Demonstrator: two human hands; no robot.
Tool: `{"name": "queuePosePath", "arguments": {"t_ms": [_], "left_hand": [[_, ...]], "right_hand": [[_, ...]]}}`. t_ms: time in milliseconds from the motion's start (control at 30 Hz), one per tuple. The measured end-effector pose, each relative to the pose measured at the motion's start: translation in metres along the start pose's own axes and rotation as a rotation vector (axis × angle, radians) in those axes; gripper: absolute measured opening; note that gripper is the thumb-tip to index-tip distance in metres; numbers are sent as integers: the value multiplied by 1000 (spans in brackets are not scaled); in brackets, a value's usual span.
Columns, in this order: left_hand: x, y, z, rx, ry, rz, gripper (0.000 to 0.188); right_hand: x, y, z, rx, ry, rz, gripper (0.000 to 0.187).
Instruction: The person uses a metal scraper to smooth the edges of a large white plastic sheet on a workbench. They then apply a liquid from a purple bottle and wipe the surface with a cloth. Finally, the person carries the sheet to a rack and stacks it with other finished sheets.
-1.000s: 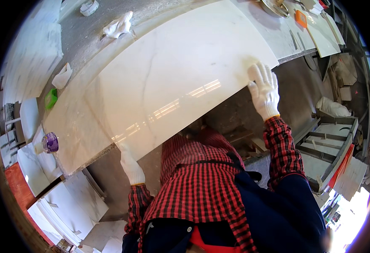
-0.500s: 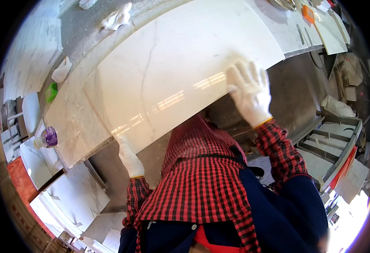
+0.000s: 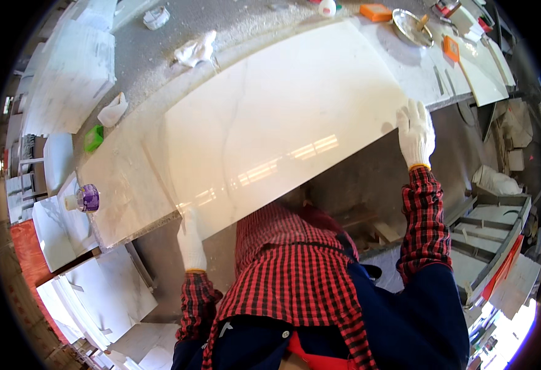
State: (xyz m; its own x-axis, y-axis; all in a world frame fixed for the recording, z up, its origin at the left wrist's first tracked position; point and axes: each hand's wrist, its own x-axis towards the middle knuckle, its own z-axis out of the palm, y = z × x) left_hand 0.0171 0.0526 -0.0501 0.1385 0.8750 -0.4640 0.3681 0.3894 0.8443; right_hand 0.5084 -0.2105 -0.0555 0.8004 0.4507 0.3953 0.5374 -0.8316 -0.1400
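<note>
A long, glossy white marble slab with faint grey veins lies across the bench, its front edge jutting out toward me. My left hand, in a white knit glove, grips the slab at its front left end, with the fingers partly hidden at the edge. At the front right corner is my right hand, gloved the same way. Its fingers are stretched out and slightly apart beside the corner, and the palm is hidden from view.
Left on the bench are a purple-labelled bottle, a green object and a white container. Crumpled white gloves lie behind the slab. A metal bowl and orange boxes stand back right. A framed rack is at right.
My right hand has moved right, from above the slab's front edge to its right corner. My left hand stays at the left end. The whole view has shifted slightly.
</note>
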Motion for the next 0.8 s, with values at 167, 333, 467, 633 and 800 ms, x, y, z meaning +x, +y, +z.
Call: {"name": "queuePosePath", "arguments": {"t_ms": [167,333,467,633,800], "left_hand": [[4,26,-7,-19,-140,-91,61],[-21,35,23,42,70,-9,58],[-38,-1,4,-36,107,-36,57],[-72,-40,-12,29,247,-43,55],[-66,-42,5,103,358,-11,56]], "right_hand": [[12,-21,12,36,-83,142,54],[11,-29,9,12,-61,186,57],[-24,-22,-9,4,-82,191,60],[-75,-18,-36,-127,-160,120,64],[-63,-80,-33,88,-239,-244,65]]}}
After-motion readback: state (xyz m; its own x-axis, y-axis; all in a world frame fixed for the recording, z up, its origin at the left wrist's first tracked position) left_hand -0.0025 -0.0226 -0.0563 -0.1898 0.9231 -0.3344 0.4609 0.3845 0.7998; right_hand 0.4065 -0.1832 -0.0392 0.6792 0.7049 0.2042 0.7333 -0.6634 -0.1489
